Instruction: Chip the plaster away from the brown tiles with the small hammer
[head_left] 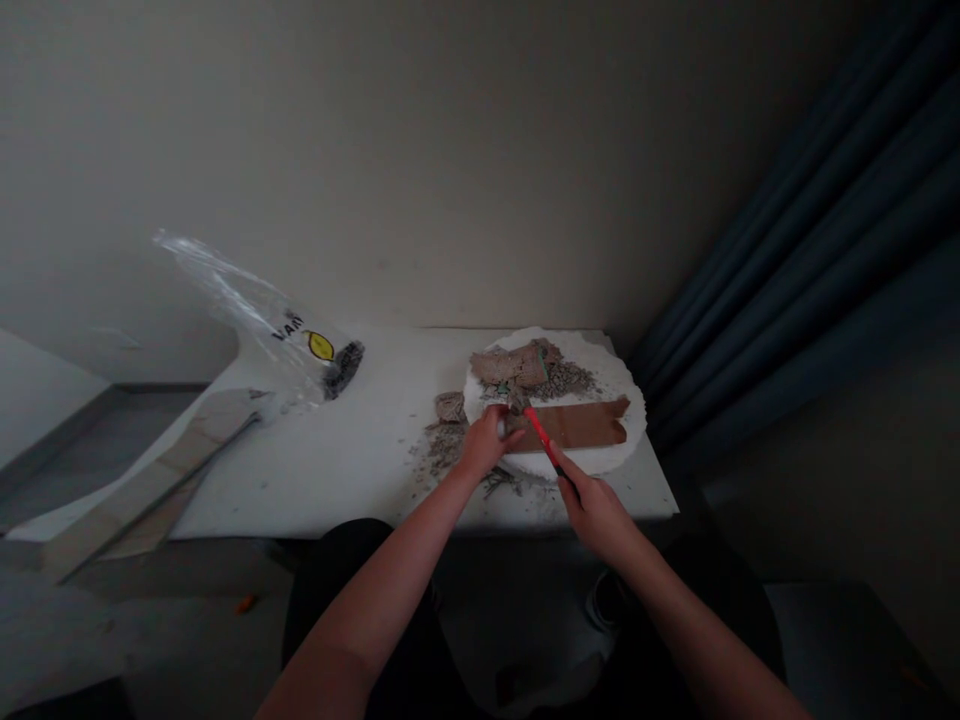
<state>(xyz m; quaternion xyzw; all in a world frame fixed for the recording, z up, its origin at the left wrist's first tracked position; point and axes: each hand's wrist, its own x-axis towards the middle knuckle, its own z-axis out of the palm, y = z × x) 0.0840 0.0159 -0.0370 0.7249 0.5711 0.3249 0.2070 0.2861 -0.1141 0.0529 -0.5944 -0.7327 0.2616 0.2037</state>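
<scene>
My right hand point(592, 508) is closed round the black grip of a tool with a red shaft point(541, 430). The tool slants up and left, and its far end meets a small grey lump, so I cannot tell its kind. My left hand point(486, 438) curls at the left end of a flat brown board point(577, 426), with something small and pale partly showing between its fingers. Just beyond lies a large crumbly grey-brown block point(514, 368) with bits of green in it. Board and block rest on a white round sheet with a ragged edge point(634, 400).
Loose grey crumbs point(442, 448) and a smaller chunk point(450, 406) lie left of the sheet on the white table point(315, 490). A clear plastic bag point(262, 310) stands at the back left, near flat strips point(150, 490) overhanging the edge. A dark curtain point(810, 220) hangs on the right.
</scene>
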